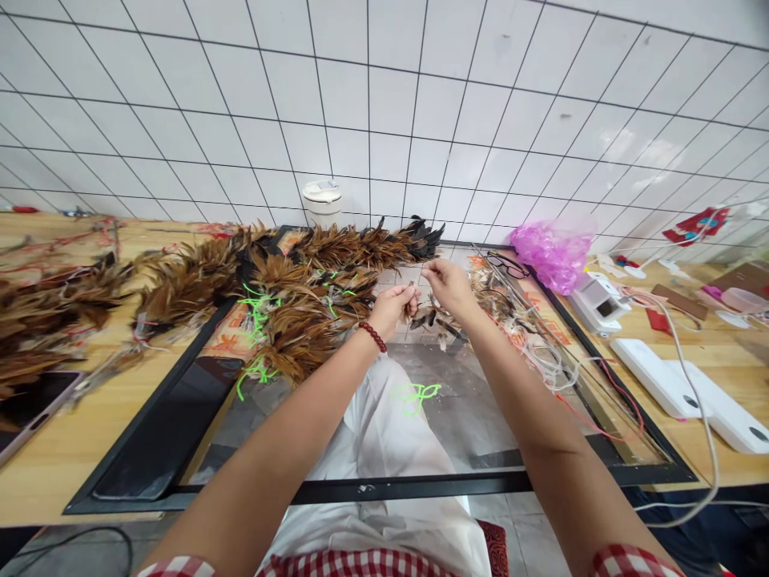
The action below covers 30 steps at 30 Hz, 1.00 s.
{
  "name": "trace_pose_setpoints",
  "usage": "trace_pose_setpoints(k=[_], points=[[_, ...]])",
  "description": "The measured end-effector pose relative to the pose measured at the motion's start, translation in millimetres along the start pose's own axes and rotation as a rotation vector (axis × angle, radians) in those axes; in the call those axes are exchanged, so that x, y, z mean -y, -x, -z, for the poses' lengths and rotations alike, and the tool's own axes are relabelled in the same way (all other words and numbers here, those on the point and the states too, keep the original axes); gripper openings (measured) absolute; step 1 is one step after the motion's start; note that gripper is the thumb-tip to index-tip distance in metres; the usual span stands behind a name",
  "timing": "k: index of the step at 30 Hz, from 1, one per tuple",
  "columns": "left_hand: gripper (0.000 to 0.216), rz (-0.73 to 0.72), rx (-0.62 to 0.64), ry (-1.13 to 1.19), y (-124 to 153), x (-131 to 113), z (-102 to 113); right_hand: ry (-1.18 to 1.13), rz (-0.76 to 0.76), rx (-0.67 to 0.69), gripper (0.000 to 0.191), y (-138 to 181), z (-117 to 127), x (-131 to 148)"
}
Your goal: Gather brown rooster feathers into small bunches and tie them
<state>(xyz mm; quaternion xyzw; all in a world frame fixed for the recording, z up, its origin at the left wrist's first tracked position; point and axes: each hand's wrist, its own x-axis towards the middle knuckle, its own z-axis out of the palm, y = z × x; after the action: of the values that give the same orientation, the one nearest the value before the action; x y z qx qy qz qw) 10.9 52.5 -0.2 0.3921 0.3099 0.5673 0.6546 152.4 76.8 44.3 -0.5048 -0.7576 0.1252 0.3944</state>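
Note:
My left hand (393,308), with a red bead bracelet (373,336) on its wrist, is closed around a small bunch of brown feathers (412,307). My right hand (448,286) is just to its right, fingers pinched at the top of the same bunch, possibly on a thin thread too fine to make out. Both hands are held above a glass tabletop (456,417) in a black frame. Bundles of brown feathers (300,308) tied with green cord (258,314) lie to the left of my hands. Loose feathers and thin wires (510,312) lie to the right.
More feather bundles (54,308) cover the wooden table at left. A white cup (321,202) stands by the tiled wall. A pink plastic bag (549,252), eyeglasses (508,264), white devices (685,389) with a cable, and a phone (27,413) lie around.

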Motion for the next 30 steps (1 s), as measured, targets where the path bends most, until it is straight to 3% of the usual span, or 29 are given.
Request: trace_pose_setpoints(k=[2,6,11,16,21,26,30], points=[[0.021,-0.011,0.015,0.0,0,0,0,-0.091,0.022,-0.011,0.018,-1,-1,0],[0.024,-0.005,0.036,0.012,1,-1,-1,-0.124,0.136,0.109,0.017,-1,-3,2],[0.023,-0.002,-0.097,0.112,-1,-2,0,0.068,-0.011,0.094,0.023,-1,4,-4],[0.022,-0.036,-0.268,0.174,-4,-4,5,0.484,-0.09,0.366,0.023,2,13,-16],[0.024,-0.026,-0.318,0.173,-6,-3,4,0.403,0.099,0.57,0.041,6,10,-17],[0.022,-0.024,-0.327,0.176,-6,-3,3,0.339,-0.018,0.444,0.013,5,9,-13],[0.02,-0.036,-0.309,0.181,-5,-2,2,0.052,-0.172,0.345,0.027,2,15,-9]])
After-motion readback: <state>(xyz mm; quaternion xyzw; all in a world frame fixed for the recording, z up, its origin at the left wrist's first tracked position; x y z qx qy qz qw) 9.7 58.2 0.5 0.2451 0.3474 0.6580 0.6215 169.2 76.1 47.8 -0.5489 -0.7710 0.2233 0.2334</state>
